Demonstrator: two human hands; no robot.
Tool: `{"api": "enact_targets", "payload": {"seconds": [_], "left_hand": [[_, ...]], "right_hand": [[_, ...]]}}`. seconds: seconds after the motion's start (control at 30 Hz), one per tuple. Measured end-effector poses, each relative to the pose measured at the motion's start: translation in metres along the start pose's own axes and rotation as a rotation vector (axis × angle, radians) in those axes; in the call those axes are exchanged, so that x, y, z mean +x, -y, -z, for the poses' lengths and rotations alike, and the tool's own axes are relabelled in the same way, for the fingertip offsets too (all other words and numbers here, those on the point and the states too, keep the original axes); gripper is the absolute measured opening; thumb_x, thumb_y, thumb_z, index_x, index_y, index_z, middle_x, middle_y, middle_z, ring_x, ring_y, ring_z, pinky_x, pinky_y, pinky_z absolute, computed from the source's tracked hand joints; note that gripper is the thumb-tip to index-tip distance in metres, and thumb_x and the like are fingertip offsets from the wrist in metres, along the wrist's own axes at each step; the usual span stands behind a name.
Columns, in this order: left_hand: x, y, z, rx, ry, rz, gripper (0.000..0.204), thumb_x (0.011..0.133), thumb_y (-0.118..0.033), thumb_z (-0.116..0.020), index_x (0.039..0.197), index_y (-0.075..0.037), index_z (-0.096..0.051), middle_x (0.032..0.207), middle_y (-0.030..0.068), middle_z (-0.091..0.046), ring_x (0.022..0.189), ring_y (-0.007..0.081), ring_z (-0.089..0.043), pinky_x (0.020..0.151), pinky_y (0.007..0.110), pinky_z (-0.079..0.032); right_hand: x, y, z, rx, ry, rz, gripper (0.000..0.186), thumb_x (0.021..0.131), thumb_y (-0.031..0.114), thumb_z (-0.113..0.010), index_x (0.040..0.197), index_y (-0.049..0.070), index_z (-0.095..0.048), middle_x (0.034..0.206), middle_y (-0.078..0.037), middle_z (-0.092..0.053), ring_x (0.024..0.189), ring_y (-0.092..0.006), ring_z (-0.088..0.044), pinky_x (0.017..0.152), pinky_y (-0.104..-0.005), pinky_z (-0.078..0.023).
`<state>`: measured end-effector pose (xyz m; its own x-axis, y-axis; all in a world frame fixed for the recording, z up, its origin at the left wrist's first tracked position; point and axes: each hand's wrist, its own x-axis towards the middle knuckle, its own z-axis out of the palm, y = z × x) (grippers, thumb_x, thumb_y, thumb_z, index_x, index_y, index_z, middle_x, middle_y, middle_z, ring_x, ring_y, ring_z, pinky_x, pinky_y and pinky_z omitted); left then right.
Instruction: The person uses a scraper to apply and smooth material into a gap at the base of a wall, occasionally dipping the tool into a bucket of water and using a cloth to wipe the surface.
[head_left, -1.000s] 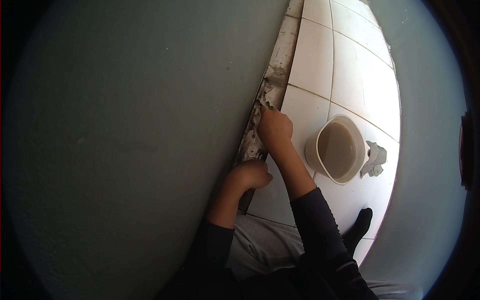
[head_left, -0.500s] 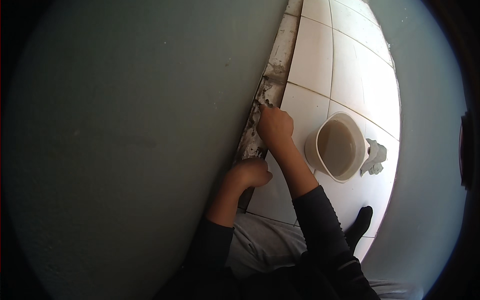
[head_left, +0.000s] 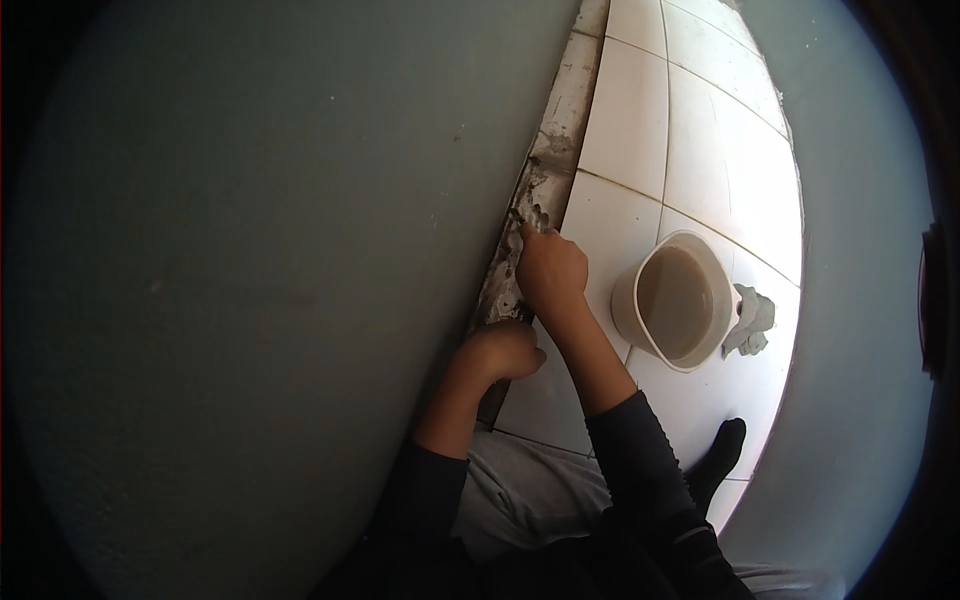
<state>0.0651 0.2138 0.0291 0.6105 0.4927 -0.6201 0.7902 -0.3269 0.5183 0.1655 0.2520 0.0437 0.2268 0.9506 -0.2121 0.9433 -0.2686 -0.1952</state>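
Observation:
A narrow, dirty whitish skirting strip [head_left: 566, 95] runs along the foot of the left wall, smeared with dark and grey patches in its middle stretch. My right hand [head_left: 553, 268] is on that smeared stretch, its index finger extended to the strip and its other fingers curled under. Closer to me, my left hand [head_left: 497, 350] is curled beside the strip's near part. Whatever either hand might hold is hidden beneath the fingers. To the right of my right forearm stands a whitish bucket [head_left: 622, 305] containing murky brownish water [head_left: 680, 300].
A crumpled grey cloth [head_left: 750, 322] lies against the bucket's right side on the white tiled floor [head_left: 620, 120]. Grey-green walls rise on the left [head_left: 250, 250] and right [head_left: 850, 250]. My dark-socked foot [head_left: 722, 455] rests on the tiles, near the right wall.
My right hand has shifted slightly toward me, its index finger now visible against the strip. My left hand stays curled in nearly the same place.

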Motion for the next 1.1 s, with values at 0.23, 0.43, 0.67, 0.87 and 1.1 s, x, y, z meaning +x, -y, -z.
{"api": "enact_targets", "payload": {"seconds": [0.23, 0.43, 0.67, 0.87, 1.1], "left_hand": [[0.002, 0.01, -0.011, 0.004, -0.107, -0.005, 0.03, 0.078, -0.024, -0.047, 0.078, 0.002, -0.063, 0.079, 0.0204, -0.062, 0.073, 0.0304, -0.061, 0.071, 0.038, -0.046], [0.003, -0.004, 0.001, -0.013, 0.041, 0.011, 0.033, 0.081, -0.028, -0.049, 0.087, 0.002, -0.061, 0.082, 0.0207, -0.062, 0.077, 0.031, -0.061, 0.072, 0.038, -0.046], [0.001, -0.007, 0.005, 0.065, 0.077, 0.001, 0.034, 0.082, -0.029, -0.047, 0.085, 0.002, -0.062, 0.08, 0.0206, -0.062, 0.074, 0.031, -0.061, 0.071, 0.038, -0.046], [0.002, 0.004, -0.005, 0.035, -0.081, -0.019, 0.033, 0.082, -0.029, -0.046, 0.083, 0.0, -0.063, 0.08, 0.0193, -0.062, 0.074, 0.0307, -0.061, 0.071, 0.038, -0.047], [0.002, 0.002, -0.005, -0.039, -0.108, -0.087, 0.027, 0.079, -0.022, -0.047, 0.08, 0.0, -0.062, 0.078, 0.0198, -0.062, 0.072, 0.031, -0.061, 0.07, 0.038, -0.046]], "right_hand": [[-0.001, 0.007, -0.002, -0.004, -0.065, 0.033, 0.019, 0.082, 0.012, -0.048, 0.097, 0.006, -0.058, 0.086, -0.012, -0.062, 0.077, -0.0285, -0.064, 0.061, -0.0361, -0.053], [0.007, 0.003, -0.005, -0.013, 0.049, -0.014, 0.025, 0.081, 0.011, -0.047, 0.105, 0.009, -0.054, 0.095, -0.014, -0.06, 0.08, -0.0301, -0.063, 0.065, -0.0386, -0.052], [0.021, -0.001, -0.003, -0.012, -0.035, -0.002, 0.02, 0.082, 0.011, -0.046, 0.099, 0.008, -0.055, 0.089, -0.014, -0.061, 0.078, -0.0304, -0.064, 0.063, -0.0382, -0.052], [-0.002, 0.006, -0.001, -0.032, -0.008, 0.041, 0.028, 0.083, 0.012, -0.048, 0.109, 0.005, -0.055, 0.092, -0.014, -0.06, 0.075, -0.0261, -0.065, 0.061, -0.0342, -0.053], [-0.007, 0.009, -0.008, 0.019, -0.068, -0.011, 0.022, 0.08, 0.011, -0.047, 0.1, 0.009, -0.056, 0.086, -0.015, -0.061, 0.075, -0.0297, -0.064, 0.062, -0.0397, -0.052]]}}
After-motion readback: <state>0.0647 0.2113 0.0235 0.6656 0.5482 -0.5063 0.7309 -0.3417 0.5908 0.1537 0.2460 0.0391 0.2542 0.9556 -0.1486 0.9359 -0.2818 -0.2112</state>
